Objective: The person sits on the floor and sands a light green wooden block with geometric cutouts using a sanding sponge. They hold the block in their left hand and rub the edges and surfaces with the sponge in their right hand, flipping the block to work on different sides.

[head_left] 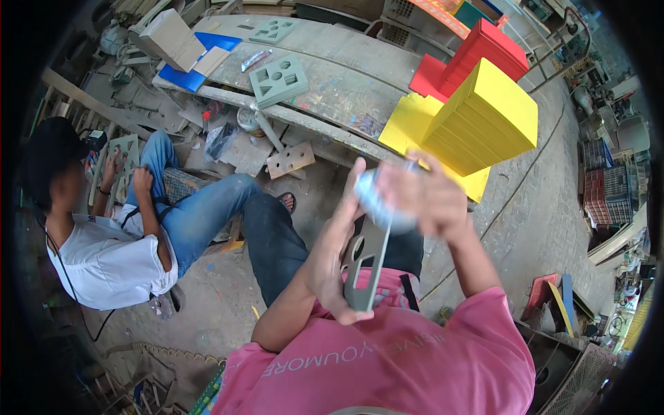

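the left hand (332,266) is closed around the lower edge of a grey board (366,266) with shapes cut through it, holding it upright over the lap, in front of the pink shirt (387,360). the right hand (432,200) is at the board's top end, its grip curled round a pale blue-white wad (373,197) (blurred, so whether it is cloth or paper cannot be told) that presses on the board's upper edge. by the look of it the board is mid-rub: still bare grey, no colour on it.

left of the board a seated person in a white shirt (104,259) holds another grey cut-out panel (124,155). just beyond the board lies a brown offcut (290,159) on the floor. further on, the bench (360,83) carries two more grey cut-out boards, one near its front edge (279,79) and one further back (274,30), both unpainted. right of those, beyond the board in hand, stand a tall yellow stack (491,117) and a red stack (484,52), which read as coloured pieces already done. so, as a judgement, many are finished and at least four grey ones remain.
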### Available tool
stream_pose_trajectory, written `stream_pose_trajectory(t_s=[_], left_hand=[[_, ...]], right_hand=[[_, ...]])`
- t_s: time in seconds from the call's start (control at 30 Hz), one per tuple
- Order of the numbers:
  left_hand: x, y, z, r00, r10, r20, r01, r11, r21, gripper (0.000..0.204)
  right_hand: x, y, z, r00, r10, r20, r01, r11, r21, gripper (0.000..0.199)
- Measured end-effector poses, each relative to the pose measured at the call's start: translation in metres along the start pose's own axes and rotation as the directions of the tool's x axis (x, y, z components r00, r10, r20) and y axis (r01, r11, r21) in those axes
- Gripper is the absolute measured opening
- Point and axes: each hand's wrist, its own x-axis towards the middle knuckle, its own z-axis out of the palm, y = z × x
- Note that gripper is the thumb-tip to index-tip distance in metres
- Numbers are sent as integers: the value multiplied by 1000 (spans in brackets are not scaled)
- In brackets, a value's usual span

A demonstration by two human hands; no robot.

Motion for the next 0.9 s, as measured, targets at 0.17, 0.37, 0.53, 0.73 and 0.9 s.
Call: stream_pose_trajectory(t_s=[0.17, 0.37, 0.53, 0.73, 0.9], left_hand=[[3, -12, -20, 995, 53, 79, -65, 984, 165, 157], [1, 11, -18, 958, 40, 284, -174, 870, 462, 145], [-4, -4, -9, 996, 74, 42, -74, 997, 14, 166], [0, -5, -15, 995, 42, 86, -59, 976, 211, 161], [-5, 3, -8, 992, 96, 85, -105, 989, 100, 161]], right_hand=[[16, -61, 11, 916, -399, -33, 392, 876, 280, 24], [9, -46, 13, 858, -510, 62, 507, 860, 54, 65], [8, -26, 6, 949, -312, 48, 312, 950, 6, 42], [3, -38, 32, 882, -402, -247, 433, 897, 86, 33], [14, -8, -11, 985, -155, 73, 152, 987, 43, 25]])
